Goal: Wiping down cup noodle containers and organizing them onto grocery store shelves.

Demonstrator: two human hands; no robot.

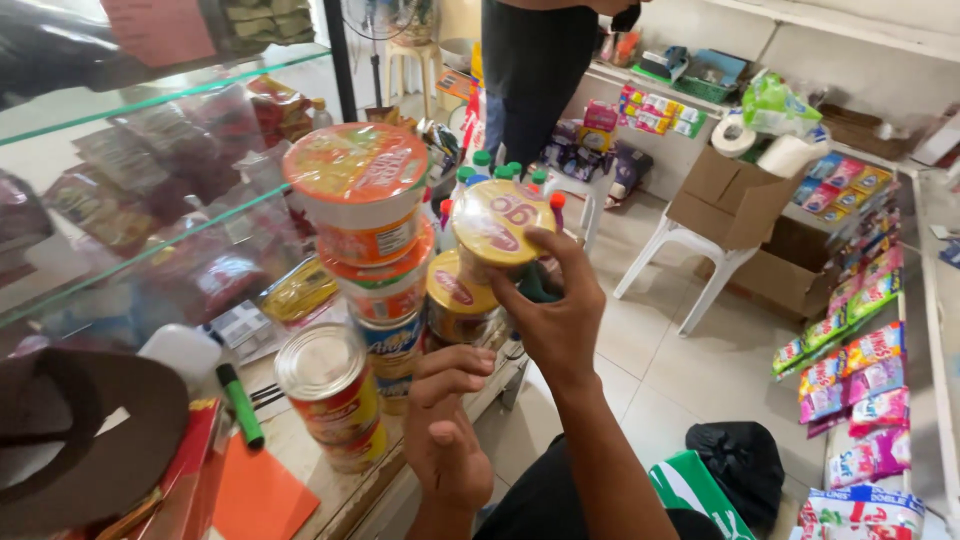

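stacked cups (375,250) and a can (330,395) crowd the bench (300,470) left; glass shelves (150,240) block farther left; open floor (660,370) right.

At frame centre stands a stack of round noodle cups (372,235) with orange and white labels, and beside it a yellow-lidded cup (497,225) with red markings. A silver-topped can (333,392) with a red-yellow label sits lower left on the counter (300,450). Pink and green sachet strips (860,375) hang at right, above them a brown cardboard box (735,195).
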